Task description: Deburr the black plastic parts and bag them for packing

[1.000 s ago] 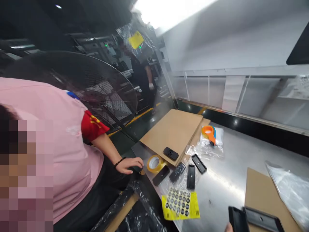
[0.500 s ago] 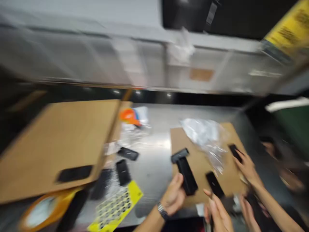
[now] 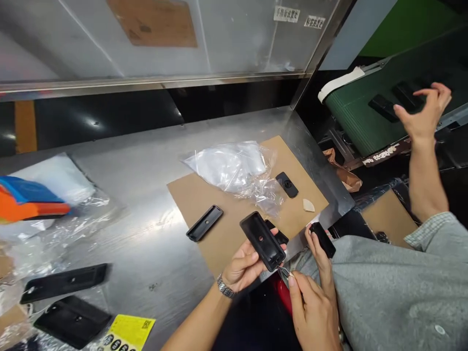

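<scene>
My left hand (image 3: 246, 265), with a metal watch on its wrist, holds a black rectangular tray-like part (image 3: 261, 239) with its hollow side up and a small hole in the middle. Pinched in my right hand (image 3: 310, 302) is a thin metal tool (image 3: 284, 271), its tip at the part's lower end. Behind the held part, another black piece (image 3: 280, 234) is partly hidden. A similar black tray part (image 3: 205, 223) lies on the cardboard (image 3: 190, 195) to the left, and a flat black piece (image 3: 287, 185) with a round centre lies farther back.
Clear plastic bags (image 3: 230, 165) lie on the cardboard. At left are an orange and blue object (image 3: 29, 200), black parts (image 3: 73, 319) and a yellow sticker sheet (image 3: 133, 331). At right a co-worker in grey (image 3: 398, 287) holds a black part (image 3: 322, 240) and reaches over a green conveyor (image 3: 351, 112).
The view has swung to the right. The black part in my left hand now shows its hollow side, with the tool at its end. The co-worker's far hand has moved from the cardboard to the conveyor.
</scene>
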Motion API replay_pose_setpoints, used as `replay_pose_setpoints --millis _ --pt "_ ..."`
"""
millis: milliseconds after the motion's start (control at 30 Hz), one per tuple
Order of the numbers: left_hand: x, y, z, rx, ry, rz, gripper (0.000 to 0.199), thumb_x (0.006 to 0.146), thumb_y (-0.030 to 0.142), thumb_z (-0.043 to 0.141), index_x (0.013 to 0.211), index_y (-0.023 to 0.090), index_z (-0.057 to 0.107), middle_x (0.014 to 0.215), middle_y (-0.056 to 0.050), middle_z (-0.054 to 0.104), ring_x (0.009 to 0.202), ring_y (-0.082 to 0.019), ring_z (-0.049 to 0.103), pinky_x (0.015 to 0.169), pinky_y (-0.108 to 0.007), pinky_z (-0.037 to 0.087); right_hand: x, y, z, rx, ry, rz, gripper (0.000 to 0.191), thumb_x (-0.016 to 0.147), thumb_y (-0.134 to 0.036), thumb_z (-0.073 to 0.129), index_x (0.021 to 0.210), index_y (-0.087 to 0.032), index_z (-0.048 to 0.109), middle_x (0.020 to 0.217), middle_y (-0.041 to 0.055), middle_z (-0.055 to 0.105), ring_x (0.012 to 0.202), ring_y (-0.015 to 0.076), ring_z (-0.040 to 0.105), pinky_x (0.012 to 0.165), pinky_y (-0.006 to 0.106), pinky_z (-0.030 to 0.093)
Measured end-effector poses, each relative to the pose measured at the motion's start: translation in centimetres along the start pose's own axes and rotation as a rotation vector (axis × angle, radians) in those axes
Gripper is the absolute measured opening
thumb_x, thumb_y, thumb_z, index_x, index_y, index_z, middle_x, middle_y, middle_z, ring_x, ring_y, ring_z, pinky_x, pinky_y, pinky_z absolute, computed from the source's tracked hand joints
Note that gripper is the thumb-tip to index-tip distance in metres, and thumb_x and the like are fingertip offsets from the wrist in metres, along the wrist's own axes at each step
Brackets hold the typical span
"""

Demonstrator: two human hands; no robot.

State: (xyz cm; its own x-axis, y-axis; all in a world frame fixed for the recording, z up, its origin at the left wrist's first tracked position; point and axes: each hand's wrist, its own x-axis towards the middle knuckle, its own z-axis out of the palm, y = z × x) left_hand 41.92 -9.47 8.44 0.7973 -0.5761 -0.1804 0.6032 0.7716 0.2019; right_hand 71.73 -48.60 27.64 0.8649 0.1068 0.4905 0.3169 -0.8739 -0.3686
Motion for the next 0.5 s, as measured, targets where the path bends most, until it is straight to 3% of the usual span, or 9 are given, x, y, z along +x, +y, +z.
replay_pose_setpoints --millis 67,133,300,367,500 --pt "0.0 -0.2 0.0 0.012 0.009 0.001 0.046 0.072 0.022 0.062 0.116 0.023 0.049 0.142 -0.012 0.028 0.120 -0.043 0.036 0.088 -0.059 0.039 2.2 5.0 -0.6 -0.200 -0.038 -0.079 0.045 0.066 -0.041 0.058 0.111 -0.037 0.055 0.140 -0.0095 0.029 0.128 0.0426 0.014 0.079 0.043 0.041" --pt "-0.2 -0.3 0.1 0.032 0.025 0.007 0.046 0.073 0.022 0.062 0.116 0.023 0.049 0.143 -0.012 0.026 0.120 -0.043 0.036 0.088 -0.060 0.038 3.2 8.1 -0.4 -0.285 -0.120 -0.092 0.041 0.065 -0.043 0.058 0.106 -0.037 0.058 0.140 -0.0091 0.030 0.127 0.0433 0.017 0.081 0.046 0.036" --pt "-0.9 -0.3 0.4 0.073 0.062 0.011 0.049 0.070 0.021 0.064 0.117 0.022 0.049 0.142 -0.012 0.029 0.121 -0.042 0.036 0.091 -0.060 0.035 4.2 12.6 0.2 -0.342 -0.058 -0.042 0.044 0.066 -0.046 0.055 0.108 -0.039 0.055 0.142 -0.0102 0.026 0.128 0.0427 0.012 0.089 0.050 0.023" --pt "-1.1 -0.2 0.6 0.083 0.073 0.003 0.052 0.070 0.022 0.065 0.119 0.021 0.048 0.139 -0.013 0.033 0.121 -0.042 0.037 0.093 -0.059 0.035 4.6 14.3 0.1 -0.354 -0.024 0.026 0.047 0.064 -0.048 0.057 0.110 -0.038 0.055 0.141 -0.0070 0.030 0.126 0.0434 0.017 0.093 0.049 0.017" --pt "-1.5 0.0 0.8 0.099 0.085 -0.002 0.056 0.068 0.022 0.067 0.120 0.019 0.048 0.133 -0.014 0.042 0.120 -0.039 0.038 0.095 -0.057 0.033 5.0 15.7 -0.1 -0.319 0.058 0.097 0.047 0.061 -0.046 0.060 0.107 -0.036 0.057 0.134 -0.0013 0.041 0.121 0.0445 0.029 0.088 0.049 0.022"
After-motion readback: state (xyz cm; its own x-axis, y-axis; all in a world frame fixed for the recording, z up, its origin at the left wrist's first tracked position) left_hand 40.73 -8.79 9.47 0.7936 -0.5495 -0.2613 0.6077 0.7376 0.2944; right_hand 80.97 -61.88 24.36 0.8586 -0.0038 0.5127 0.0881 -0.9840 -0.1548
